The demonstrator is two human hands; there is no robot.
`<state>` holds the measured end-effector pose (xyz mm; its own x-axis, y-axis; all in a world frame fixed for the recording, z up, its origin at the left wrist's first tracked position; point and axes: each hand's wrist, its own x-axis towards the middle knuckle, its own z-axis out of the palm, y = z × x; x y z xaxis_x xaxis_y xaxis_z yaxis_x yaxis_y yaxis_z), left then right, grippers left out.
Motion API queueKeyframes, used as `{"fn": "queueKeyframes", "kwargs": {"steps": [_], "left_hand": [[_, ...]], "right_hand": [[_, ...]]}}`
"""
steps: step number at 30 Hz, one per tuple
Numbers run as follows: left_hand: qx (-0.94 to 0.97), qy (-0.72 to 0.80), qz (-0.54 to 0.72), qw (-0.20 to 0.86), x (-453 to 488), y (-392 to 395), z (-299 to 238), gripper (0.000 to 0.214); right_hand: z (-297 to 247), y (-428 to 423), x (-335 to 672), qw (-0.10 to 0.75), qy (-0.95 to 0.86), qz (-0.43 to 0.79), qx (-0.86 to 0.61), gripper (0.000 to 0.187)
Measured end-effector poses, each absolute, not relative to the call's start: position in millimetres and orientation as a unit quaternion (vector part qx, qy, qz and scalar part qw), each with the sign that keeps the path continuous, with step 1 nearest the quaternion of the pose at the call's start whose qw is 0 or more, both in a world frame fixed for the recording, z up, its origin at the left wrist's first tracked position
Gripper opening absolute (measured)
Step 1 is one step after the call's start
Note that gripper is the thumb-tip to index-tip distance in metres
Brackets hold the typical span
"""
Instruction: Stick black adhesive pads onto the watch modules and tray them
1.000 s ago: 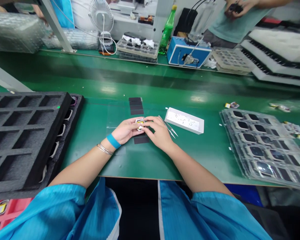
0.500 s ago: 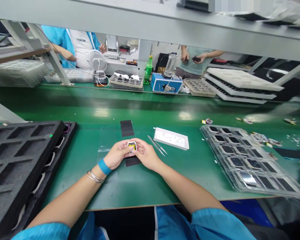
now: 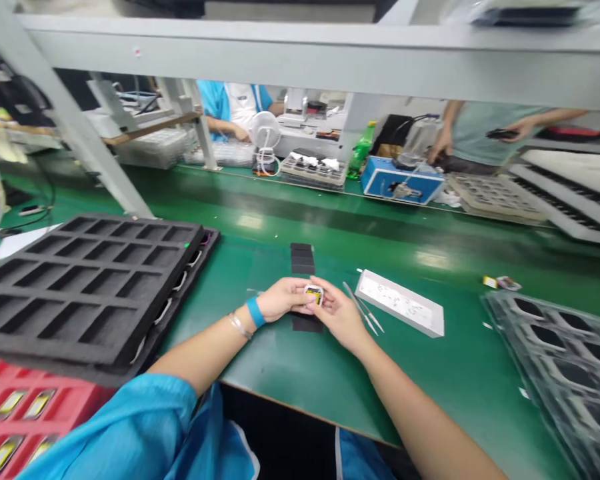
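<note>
Between my two hands is a small smartwatch case (image 3: 314,294), pale-rimmed with its inside exposed and a yellow part showing in it. My left hand (image 3: 285,299) grips it from the left, thumb laid over its face. From the right, the fingers and thumb of my right hand (image 3: 341,313) close on its other edge. Beneath and behind the hands lies a black segmented strip (image 3: 302,259) on the green bench. Metal tweezers (image 3: 364,309) rest just right of my right hand, alongside a white shallow box (image 3: 400,303) holding tiny dark pieces.
On the left sit stacked black foam trays (image 3: 95,260), with a red tray (image 3: 40,407) of yellow-marked parts in front. A clear plastic tray (image 3: 555,353) of watch screens stands at right. Across the bench are a blue machine (image 3: 400,180), a fan (image 3: 267,131) and two people.
The view has swung left, so the bench things appear further right and the red tray has come into sight. Both hands keep their hold on the watch case.
</note>
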<state>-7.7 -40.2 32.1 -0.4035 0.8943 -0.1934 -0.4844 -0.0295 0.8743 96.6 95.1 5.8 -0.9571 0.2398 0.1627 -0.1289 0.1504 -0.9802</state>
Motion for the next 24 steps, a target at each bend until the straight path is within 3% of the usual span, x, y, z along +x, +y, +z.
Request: {"fn": "queueKeyframes", "kwargs": {"steps": [3, 6, 9, 11, 15, 19, 22, 24], "left_hand": [[0.188, 0.488, 0.718, 0.459, -20.0, -46.0, 47.8, 0.039], [0.157, 0.55, 0.772, 0.278, -47.0, -63.4, 71.0, 0.026], [0.115, 0.603, 0.782, 0.109, -84.8, -89.6, 88.0, 0.036], [0.082, 0.667, 0.74, -0.018, -111.2, -108.5, 92.0, 0.047], [0.024, 0.823, 0.508, -0.253, -145.3, -143.6, 92.7, 0.052], [-0.064, 0.928, 0.332, -0.156, -139.4, -164.0, 103.6, 0.055], [-0.067, 0.949, 0.298, -0.076, -128.8, -169.8, 110.2, 0.068], [-0.088, 0.955, 0.273, -0.076, -132.7, -171.9, 105.3, 0.066]], "right_hand": [[1.2, 102.3, 93.7, 0.175, -0.732, 0.657, -0.047, 0.067], [-2.9, 109.1, 90.9, 0.212, -0.732, 0.644, -0.068, 0.061], [-5.4, 111.4, 91.1, 0.231, -0.742, 0.624, -0.081, 0.05], [-5.8, 110.3, 91.9, 0.233, -0.751, 0.613, -0.077, 0.045], [-3.4, 106.6, 91.9, 0.235, -0.77, 0.59, -0.066, 0.039], [4.1, 103.7, 95.0, 0.266, -0.777, 0.566, -0.073, 0.034], [17.7, 103.0, 100.4, 0.298, -0.773, 0.556, -0.069, 0.029], [32.3, 109.5, 99.2, 0.318, -0.782, 0.533, -0.064, 0.027]]}}
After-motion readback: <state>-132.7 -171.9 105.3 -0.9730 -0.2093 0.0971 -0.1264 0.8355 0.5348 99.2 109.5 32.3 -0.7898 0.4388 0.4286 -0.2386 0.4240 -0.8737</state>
